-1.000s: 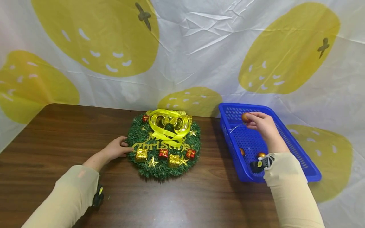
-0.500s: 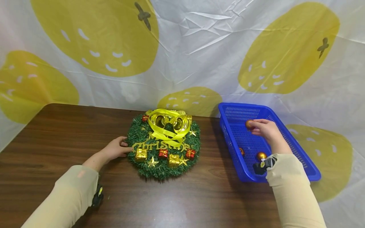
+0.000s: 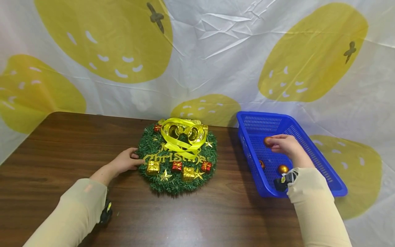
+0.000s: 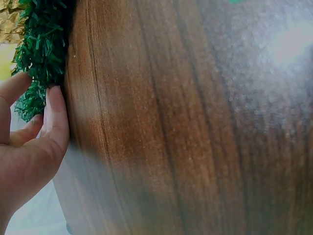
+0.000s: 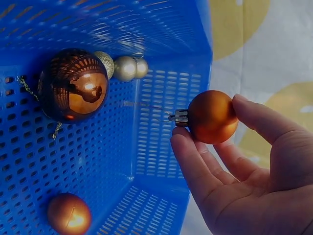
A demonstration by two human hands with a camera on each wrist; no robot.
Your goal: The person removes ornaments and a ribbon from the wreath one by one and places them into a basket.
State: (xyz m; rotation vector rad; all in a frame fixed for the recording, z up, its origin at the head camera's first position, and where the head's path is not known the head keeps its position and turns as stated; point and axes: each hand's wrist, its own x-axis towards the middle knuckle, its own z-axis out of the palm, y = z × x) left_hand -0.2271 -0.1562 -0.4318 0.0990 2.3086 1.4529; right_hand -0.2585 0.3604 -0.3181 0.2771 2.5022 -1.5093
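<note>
A round green Christmas wreath lies on the table, decorated with gold and red gift boxes, stars, yellow ribbon and gold bells. At its left edge my left hand holds the foliage between thumb and fingers. To the right, over the blue basket, my right hand pinches a matte orange bauble by thumb and fingertips. Its silver cap and thin string face away from the palm. Inside the basket are a shiny bronze bauble, another orange bauble and paler gold baubles.
The brown wooden table carries the wreath and the basket. Behind them hangs a white cloth with large yellow fruit prints. Raised slotted walls surround the basket's contents.
My right hand has lowered the orange bauble toward me, deeper over the basket, then shifted it slightly left and down. My left hand and the wreath have stayed put.
</note>
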